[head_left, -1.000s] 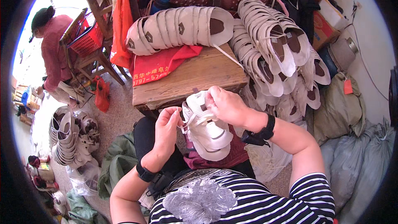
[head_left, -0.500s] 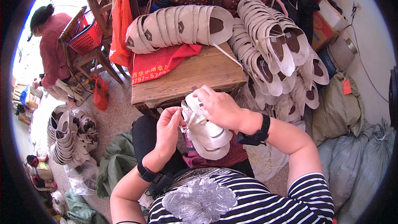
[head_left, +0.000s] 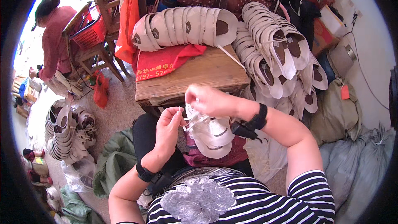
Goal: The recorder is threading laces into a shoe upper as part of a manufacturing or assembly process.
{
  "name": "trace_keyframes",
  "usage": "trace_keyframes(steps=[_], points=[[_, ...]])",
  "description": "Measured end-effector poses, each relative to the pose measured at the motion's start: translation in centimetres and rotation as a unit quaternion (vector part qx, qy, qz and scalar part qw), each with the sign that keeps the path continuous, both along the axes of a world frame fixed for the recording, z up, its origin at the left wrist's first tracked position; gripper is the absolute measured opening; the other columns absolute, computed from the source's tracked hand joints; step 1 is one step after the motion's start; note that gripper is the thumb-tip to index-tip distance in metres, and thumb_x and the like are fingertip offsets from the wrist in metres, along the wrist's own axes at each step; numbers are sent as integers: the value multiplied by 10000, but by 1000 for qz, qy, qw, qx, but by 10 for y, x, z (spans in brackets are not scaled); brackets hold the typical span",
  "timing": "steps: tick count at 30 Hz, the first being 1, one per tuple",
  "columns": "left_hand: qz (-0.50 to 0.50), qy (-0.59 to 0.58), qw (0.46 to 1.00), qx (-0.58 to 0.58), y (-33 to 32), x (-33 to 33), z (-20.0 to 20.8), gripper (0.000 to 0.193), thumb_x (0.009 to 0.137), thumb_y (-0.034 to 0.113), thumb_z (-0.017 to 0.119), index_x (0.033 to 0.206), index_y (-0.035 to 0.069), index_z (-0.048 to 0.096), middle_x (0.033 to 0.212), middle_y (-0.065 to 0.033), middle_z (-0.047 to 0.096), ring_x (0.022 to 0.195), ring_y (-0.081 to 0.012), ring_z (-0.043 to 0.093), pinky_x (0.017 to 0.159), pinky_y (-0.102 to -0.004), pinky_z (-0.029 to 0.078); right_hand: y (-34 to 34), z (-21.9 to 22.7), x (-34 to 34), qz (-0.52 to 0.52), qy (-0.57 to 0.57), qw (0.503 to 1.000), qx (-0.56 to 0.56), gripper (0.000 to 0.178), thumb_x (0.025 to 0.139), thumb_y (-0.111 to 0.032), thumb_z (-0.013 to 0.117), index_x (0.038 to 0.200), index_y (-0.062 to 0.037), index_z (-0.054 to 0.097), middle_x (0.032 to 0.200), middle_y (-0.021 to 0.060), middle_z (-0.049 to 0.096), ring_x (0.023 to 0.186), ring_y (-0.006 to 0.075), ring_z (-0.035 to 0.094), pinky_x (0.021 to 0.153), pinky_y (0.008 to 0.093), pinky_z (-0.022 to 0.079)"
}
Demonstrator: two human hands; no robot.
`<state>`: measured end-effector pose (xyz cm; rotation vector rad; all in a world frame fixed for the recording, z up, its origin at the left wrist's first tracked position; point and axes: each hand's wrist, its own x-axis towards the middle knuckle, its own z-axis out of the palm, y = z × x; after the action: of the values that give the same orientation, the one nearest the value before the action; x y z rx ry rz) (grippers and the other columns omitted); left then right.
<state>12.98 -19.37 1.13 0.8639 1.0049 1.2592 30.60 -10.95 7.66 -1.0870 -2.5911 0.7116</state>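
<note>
A white shoe upper lies over my lap, its rounded toe end toward me and white lace crossing its opening. At its left edge my left hand is closed, thumb and forefinger pinching the white shoelace. My right hand arches over the far end of the upper, fingers bent together. Whatever the right fingertips grip is hidden behind the hand. Part of the upper's far end is covered by that hand too.
Ahead stands a wooden table bearing a row of nested uppers and a red cloth. More stacked uppers are at its right, others on the left floor. A person sits far left, near a red basket.
My right hand has shifted slightly left and lifted off the upper's surface, its fingers curling closer together. My left hand stays at the lace. The whole view has shifted slightly.
</note>
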Motion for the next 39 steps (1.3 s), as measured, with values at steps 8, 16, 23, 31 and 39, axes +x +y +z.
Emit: trace_keyframes(steps=[8,16,23,31,39], points=[[-49,0,998,25,2,-4,6,133,968,112,592,1064,20,590,869,-13,639,823,-97,601,803,-243,462,0,-15,26,12,-10,997,73,132,807,-117,620,922,-53,619,897,164,560,872,378,616,754,471,507],[7,245,958,150,12,-14,-13,106,834,64,700,902,30,627,842,-20,598,814,-152,569,771,-276,448,-35,1,6,99,197,971,93,120,833,-85,633,903,-34,550,939,139,553,849,354,584,766,435,487],[25,454,808,375,16,15,12,218,627,77,770,791,135,638,791,-20,549,798,-243,518,701,-378,391,-85,9,-4,233,235,940,79,189,766,-41,651,920,-29,542,871,101,499,730,266,590,619,356,506],[38,529,772,351,28,36,15,162,662,107,745,721,140,597,779,-17,537,814,-248,516,707,-395,367,-98,-16,8,207,220,952,40,159,763,-90,630,848,-16,518,871,147,508,691,349,601,596,445,503],[22,581,738,344,33,38,21,122,693,99,724,737,125,614,756,-16,535,811,-242,531,738,-392,386,-101,-27,22,195,196,961,5,166,769,-116,632,855,-19,528,873,145,529,691,355,606,608,459,509]])
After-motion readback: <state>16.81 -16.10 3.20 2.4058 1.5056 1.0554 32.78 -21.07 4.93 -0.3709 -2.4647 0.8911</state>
